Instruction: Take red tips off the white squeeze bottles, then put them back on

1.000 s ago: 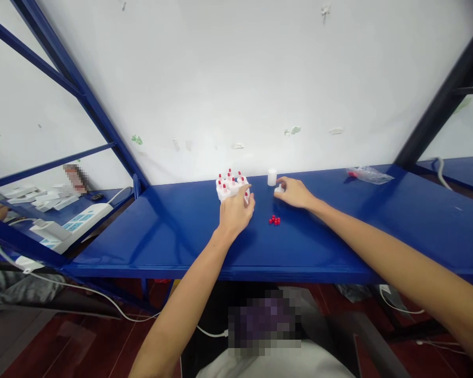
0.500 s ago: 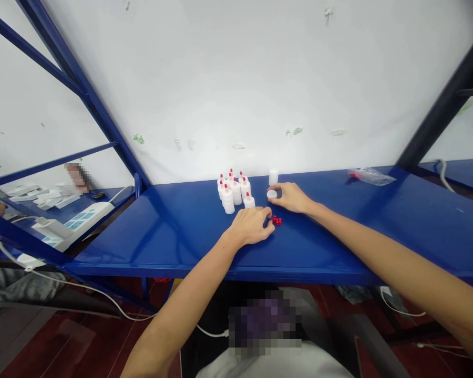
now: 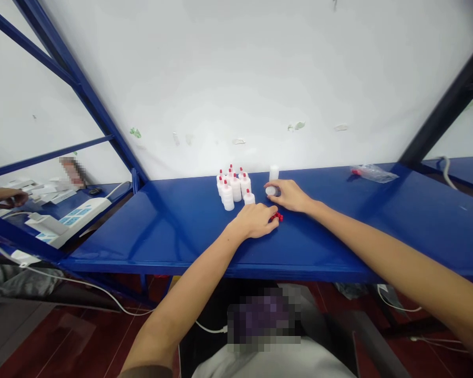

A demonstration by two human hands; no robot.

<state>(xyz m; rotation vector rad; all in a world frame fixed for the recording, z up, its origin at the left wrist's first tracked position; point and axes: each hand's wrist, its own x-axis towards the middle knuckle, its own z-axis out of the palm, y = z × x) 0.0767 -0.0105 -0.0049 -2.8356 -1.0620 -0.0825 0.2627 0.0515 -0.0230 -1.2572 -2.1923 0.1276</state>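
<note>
My left hand (image 3: 257,219) rests low on the blue table, thumb and fingertips closed around part of a small cluster of red caps (image 3: 279,216). My right hand (image 3: 290,195) grips a white bottle (image 3: 271,190) whose round end faces me; most of its body is hidden by the fingers. Just behind that hand stands another white bottle (image 3: 274,171), with no red tip visible. Left of the hands, several white bottles (image 3: 228,198) with red tips stand upright in a group. One more red-tipped bottle (image 3: 249,197) stands nearest my left hand, its base partly hidden.
A clear plastic bag (image 3: 378,174) with red pieces lies at the table's back right. The blue table (image 3: 173,231) meets a white wall. Blue frame posts (image 3: 120,152) rise on the left. Beyond them are a power strip (image 3: 73,220) and another person's hand (image 3: 13,197).
My left hand has moved slightly right, its fingertips now closing over the red caps. The right hand keeps hold of the bottle, nearly in place. The camera view has shifted a little.
</note>
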